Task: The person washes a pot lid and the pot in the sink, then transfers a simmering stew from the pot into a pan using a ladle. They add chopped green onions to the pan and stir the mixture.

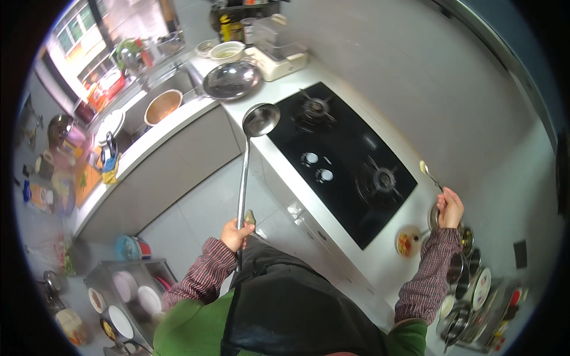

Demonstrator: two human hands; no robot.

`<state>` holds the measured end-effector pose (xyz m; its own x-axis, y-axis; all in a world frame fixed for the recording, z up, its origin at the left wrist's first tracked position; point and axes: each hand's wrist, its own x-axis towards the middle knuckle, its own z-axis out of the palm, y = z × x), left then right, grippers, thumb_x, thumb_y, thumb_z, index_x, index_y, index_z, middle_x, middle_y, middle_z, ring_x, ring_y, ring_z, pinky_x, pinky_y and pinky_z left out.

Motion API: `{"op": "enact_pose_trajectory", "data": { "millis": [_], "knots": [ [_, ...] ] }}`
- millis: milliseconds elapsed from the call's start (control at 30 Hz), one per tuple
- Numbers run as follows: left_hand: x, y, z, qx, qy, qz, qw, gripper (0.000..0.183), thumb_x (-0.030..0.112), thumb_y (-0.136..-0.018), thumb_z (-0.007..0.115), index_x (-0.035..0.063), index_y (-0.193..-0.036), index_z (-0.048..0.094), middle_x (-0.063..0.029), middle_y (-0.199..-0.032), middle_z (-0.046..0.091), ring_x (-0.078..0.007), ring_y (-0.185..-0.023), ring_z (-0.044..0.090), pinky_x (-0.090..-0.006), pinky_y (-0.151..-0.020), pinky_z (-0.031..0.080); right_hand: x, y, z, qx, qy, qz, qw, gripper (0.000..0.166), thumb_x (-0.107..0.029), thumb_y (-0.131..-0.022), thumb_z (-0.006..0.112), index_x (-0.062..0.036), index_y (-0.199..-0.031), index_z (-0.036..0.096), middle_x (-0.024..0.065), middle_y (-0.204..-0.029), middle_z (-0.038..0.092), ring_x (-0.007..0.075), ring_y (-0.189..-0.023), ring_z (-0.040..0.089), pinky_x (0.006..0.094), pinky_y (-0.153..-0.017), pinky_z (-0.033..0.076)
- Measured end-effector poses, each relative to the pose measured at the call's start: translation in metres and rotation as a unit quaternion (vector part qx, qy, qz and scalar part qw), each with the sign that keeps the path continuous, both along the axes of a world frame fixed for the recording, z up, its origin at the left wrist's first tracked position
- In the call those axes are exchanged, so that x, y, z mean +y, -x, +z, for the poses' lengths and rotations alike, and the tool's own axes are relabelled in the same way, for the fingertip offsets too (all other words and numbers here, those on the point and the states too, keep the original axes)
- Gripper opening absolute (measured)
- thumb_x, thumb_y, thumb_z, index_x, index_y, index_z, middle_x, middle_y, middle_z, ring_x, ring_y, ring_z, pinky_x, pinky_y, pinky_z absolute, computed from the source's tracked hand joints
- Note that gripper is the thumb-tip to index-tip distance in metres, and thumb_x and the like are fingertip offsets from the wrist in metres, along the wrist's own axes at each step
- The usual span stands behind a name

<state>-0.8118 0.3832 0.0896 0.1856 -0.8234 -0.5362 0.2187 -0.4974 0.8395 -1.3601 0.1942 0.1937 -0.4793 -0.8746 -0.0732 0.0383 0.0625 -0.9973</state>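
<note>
My left hand grips the handle of a large metal ladle, whose bowl is raised toward the near edge of the black two-burner gas hob. Held out to the right, my right hand pinches a small spoon with a pale, creamy dab on its tip. Below that hand a metal container shows in part. Beside it sits a bowl with red and yellow food in it. Neither burner carries a pot.
A wok lid and a pale bowl stand at the counter's far corner. A copper-coloured basin rests in the sink. Metal pots crowd the right end. At lower left is a dish rack with plates.
</note>
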Motion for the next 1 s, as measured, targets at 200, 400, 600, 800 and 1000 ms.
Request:
{"op": "enact_pose_trajectory", "data": {
  "millis": [200,400,600,800,1000],
  "knots": [
    [-0.026,-0.145,-0.041,-0.003,-0.015,0.106,0.994,0.024,0.012,-0.081,0.068,0.007,-0.073,0.046,-0.0006,-0.051,0.046,-0.0105,-0.036,0.042,-0.0254,-0.034,0.034,-0.166,-0.26,0.006,-0.063,0.012,0.16,0.985,0.017,-0.005,-0.088,0.055,0.0052,-0.101,0.059,0.0095,-0.071,0.063,0.0091,-0.052,0.056,0.0174,-0.046,0.048],
    [-0.044,-0.263,-0.062,0.018,-0.05,0.188,0.981,0.023,0.009,-0.082,0.066,0.006,-0.075,0.044,-0.0015,-0.049,0.045,-0.012,-0.035,0.043,-0.0262,-0.034,0.036,-0.291,-0.526,-0.045,-0.11,-0.04,0.324,0.939,0.02,-0.003,-0.087,0.056,0.0066,-0.104,0.058,0.0124,-0.075,0.064,0.0116,-0.057,0.058,0.0192,-0.049,0.048],
    [0.013,-0.334,-0.156,-0.147,0.006,0.217,0.965,0.02,0.01,-0.081,0.066,0.0058,-0.077,0.046,-0.0015,-0.05,0.045,-0.0116,-0.035,0.043,-0.0256,-0.034,0.036,-0.334,-0.811,-0.067,-0.125,-0.069,0.469,0.872,0.019,-0.004,-0.087,0.056,0.0062,-0.103,0.059,0.0126,-0.076,0.064,0.0147,-0.062,0.06,0.0233,-0.055,0.049],
    [0.063,-0.31,-0.2,-0.158,-0.113,0.373,0.907,0.023,0.012,-0.08,0.067,0.0057,-0.076,0.045,-0.0031,-0.049,0.046,-0.013,-0.035,0.044,-0.0267,-0.033,0.036,-0.321,-1.009,-0.11,0.046,0.044,0.53,0.846,0.016,-0.01,-0.087,0.056,0.0018,-0.094,0.063,0.0115,-0.069,0.063,0.0171,-0.059,0.062,0.028,-0.056,0.052],
    [0.103,-0.287,-0.217,-0.113,-0.153,0.443,0.876,0.022,0.012,-0.081,0.066,0.0052,-0.076,0.045,-0.0044,-0.05,0.046,-0.0151,-0.035,0.045,-0.0289,-0.032,0.037,-0.331,-1.079,-0.173,0.191,0.119,0.485,0.845,0.017,-0.008,-0.087,0.051,0.0025,-0.091,0.063,0.0108,-0.065,0.062,0.0178,-0.054,0.063,0.0291,-0.047,0.052]
  ]
}}
